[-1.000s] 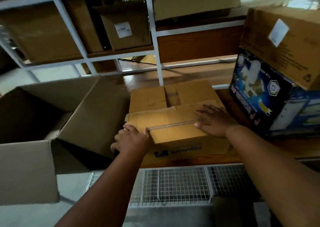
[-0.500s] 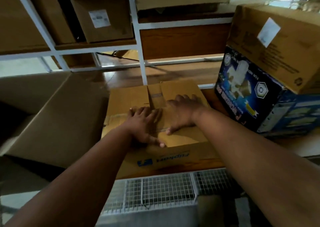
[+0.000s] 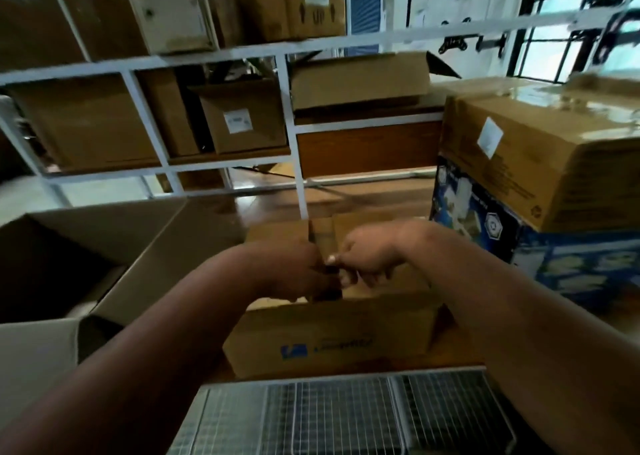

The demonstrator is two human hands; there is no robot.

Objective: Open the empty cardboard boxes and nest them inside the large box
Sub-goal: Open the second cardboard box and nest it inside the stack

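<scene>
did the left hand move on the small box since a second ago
Yes. The left hand has gone from the near left corner of the small box to its middle seam, meeting the right hand.

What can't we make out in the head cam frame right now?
- Head view: whether the fingers grip tape or a flap on the small box; the left hand and right hand cover that spot.
- Small box's blue print: motion-blurred, unreadable.
- Large open box: cut off by the left edge, interior too dark to see.
- Label on a shelf box: too small to read.
</scene>
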